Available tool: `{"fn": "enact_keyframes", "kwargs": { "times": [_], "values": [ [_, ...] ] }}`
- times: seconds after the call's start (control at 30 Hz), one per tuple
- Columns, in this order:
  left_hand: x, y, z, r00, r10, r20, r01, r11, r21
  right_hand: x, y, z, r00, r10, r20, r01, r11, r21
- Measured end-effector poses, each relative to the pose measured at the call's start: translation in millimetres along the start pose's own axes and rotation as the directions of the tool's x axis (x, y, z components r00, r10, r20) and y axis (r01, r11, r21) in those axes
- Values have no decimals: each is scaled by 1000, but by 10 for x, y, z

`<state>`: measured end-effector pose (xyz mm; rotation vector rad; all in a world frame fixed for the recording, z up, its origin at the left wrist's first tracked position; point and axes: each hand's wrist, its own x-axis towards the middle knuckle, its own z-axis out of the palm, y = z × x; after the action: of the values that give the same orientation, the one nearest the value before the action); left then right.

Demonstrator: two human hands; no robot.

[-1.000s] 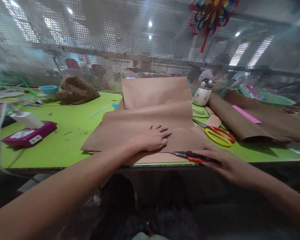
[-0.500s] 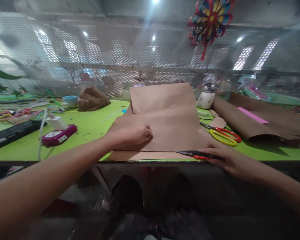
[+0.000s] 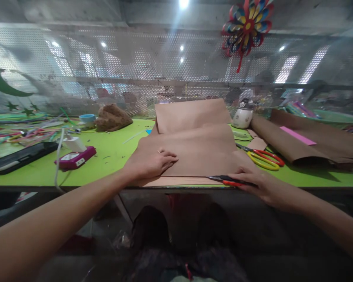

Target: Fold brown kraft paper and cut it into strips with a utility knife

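Observation:
A large sheet of brown kraft paper [image 3: 194,152] lies on the table in front of me, its far part folded up and standing. My left hand [image 3: 155,162] rests palm down on the sheet's left side, fingers stretched out and holding nothing. At the front right, my right hand [image 3: 250,180] is closed around what looks like a black-and-red utility knife [image 3: 228,180]. Its pointed metal tip faces left and touches the paper's near edge, where a lower layer shows. Scissors [image 3: 264,158] with red and yellow handles lie just beyond my right hand.
More brown paper [image 3: 294,145] with a pink strip [image 3: 297,135] is on the right, near a white bottle [image 3: 242,114]. Leftward are a purple power strip [image 3: 76,157] with a cable, a black case [image 3: 20,157], a blue bowl [image 3: 87,118] and a crumpled brown lump [image 3: 113,117].
My left hand has uncurled from a fist and now lies flat on the paper. My right hand and the knife have shifted slightly left. The view has turned a little.

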<state>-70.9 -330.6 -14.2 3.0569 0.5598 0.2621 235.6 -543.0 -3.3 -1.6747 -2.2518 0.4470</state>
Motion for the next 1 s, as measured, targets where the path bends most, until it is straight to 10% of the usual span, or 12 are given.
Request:
{"fn": "enact_keyframes", "kwargs": {
  "times": [1.0],
  "values": [
    [-24,11,11,1000,2,9,-2,1000,22,100,-198,90,997,-51,-56,52,998,28]
  ]
}}
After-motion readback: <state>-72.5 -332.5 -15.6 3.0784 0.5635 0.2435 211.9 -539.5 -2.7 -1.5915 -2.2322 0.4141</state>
